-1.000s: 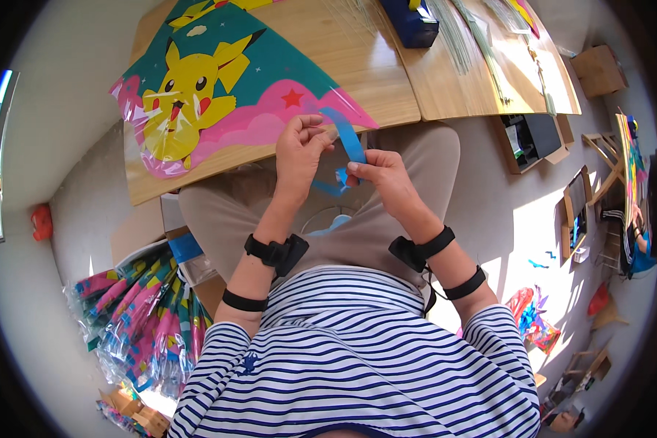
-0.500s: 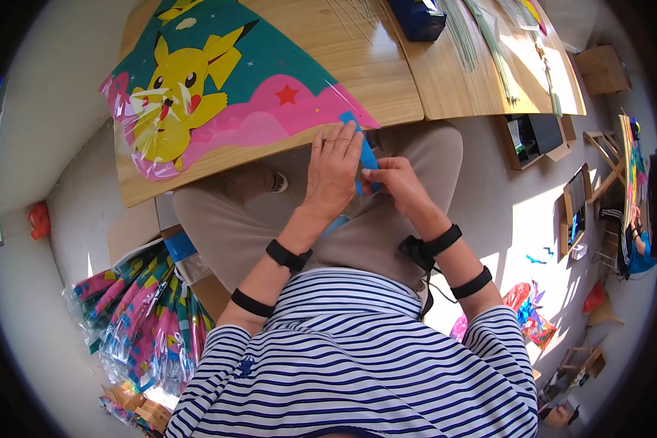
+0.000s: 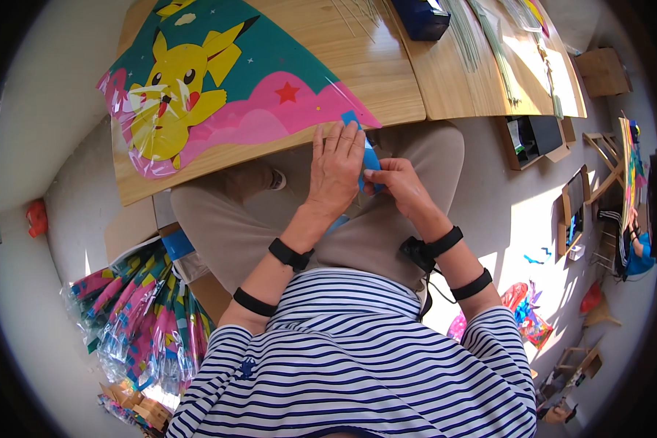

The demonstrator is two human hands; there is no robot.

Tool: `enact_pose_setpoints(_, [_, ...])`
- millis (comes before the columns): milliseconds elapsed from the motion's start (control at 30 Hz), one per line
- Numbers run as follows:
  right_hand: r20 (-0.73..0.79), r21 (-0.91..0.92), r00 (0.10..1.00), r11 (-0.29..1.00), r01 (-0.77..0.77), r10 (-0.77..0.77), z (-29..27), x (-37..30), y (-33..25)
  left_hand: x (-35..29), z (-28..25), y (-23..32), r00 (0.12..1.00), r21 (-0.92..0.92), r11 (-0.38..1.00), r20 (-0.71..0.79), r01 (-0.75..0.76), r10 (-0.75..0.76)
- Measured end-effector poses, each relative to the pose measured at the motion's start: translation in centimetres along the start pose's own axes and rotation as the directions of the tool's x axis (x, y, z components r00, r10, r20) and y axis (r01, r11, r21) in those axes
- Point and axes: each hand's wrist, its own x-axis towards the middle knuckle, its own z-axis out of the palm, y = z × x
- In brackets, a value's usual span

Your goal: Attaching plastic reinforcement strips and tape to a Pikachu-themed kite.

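Observation:
A printed plastic sheet, like a kite sail (image 3: 270,80), lies on the wooden table, green and pink with a yellow cartoon animal and a red star. At its near right corner, a blue strip (image 3: 350,117) runs over the table's front edge toward my lap. My left hand (image 3: 333,166) lies over this strip with its fingers stretched out flat, the fingertips by the table edge. Below the edge, my right hand (image 3: 403,186) pinches the strip's lower part between thumb and fingers. Part of the strip is hidden under my left hand.
Thin sticks (image 3: 463,40) and a dark blue box (image 3: 421,20) are on the table (image 3: 387,80). A pile of folded printed sheets (image 3: 142,310) sits at lower left beside a carton. Open boxes (image 3: 536,139) stand on the floor at right; another person (image 3: 641,252) is at far right.
Both hands stay almost in place on the blue strip, my left hand shifting very slightly. The view has tilted a little; the sheet lies as before.

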Motion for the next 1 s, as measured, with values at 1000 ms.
enact_pose_setpoints(1000, [-0.480,-0.678,0.472,0.654,0.335,-0.739,-12.9,13.9,-23.0,0.2,-0.2,0.9,0.999,0.034,0.999,0.033,0.033,-0.034])
